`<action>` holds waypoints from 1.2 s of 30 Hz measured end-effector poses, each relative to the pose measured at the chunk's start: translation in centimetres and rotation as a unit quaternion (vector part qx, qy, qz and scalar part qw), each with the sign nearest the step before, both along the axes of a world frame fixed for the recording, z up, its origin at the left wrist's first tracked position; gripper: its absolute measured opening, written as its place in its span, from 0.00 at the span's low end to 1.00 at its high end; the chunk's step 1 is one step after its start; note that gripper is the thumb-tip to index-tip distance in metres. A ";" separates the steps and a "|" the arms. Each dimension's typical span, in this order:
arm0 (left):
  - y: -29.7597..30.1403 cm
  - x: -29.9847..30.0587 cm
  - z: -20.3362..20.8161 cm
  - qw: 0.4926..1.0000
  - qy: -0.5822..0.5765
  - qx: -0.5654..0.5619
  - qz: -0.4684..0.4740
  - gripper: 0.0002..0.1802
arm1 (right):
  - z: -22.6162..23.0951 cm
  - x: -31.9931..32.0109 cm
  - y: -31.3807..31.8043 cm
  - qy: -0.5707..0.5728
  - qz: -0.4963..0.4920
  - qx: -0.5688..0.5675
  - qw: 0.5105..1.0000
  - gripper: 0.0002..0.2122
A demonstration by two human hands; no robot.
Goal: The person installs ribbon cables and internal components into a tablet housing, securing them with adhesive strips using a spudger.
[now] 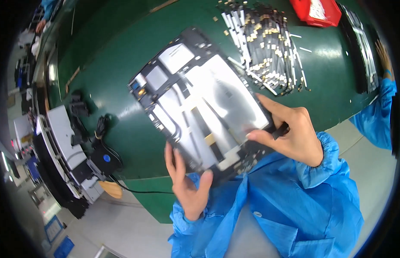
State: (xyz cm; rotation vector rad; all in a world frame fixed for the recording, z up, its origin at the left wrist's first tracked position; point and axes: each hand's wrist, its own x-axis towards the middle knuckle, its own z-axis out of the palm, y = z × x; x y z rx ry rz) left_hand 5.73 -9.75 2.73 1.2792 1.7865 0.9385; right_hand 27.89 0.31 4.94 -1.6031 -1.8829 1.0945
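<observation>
Cool, fairly bright light falls on the opened device (201, 107), washing its silver panel (232, 92) out to near white, while slight motion blur softens its details and the right hand's thumb (261, 136). To the device's left and to its far upper right, pale glare patches sit on the green table (109, 71). Far left of the device, straight edges bow and small things smear toward the black fisheye rim.

Electronics workshop: green bench (109, 64), strip pile (271, 49), blue smock (320, 206).
</observation>
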 end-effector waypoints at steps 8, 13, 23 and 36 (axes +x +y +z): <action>7.2 -5.6 3.9 0.941 -0.284 0.149 0.111 0.38 | 0.6 2.1 1.5 0.217 0.011 0.104 0.970 0.23; 23.3 -8.0 3.5 0.917 -0.370 0.147 0.004 0.31 | -1.6 6.5 -0.6 0.116 -0.095 0.197 0.969 0.11; 40.8 -9.2 -1.4 0.984 -0.118 0.131 -0.018 0.23 | -4.6 8.6 -2.9 0.058 -0.193 0.242 0.949 0.04; 15.5 15.9 3.2 0.882 -0.288 0.002 -0.373 0.23 | -0.2 34.8 2.1 -0.274 -0.428 0.287 0.812 0.17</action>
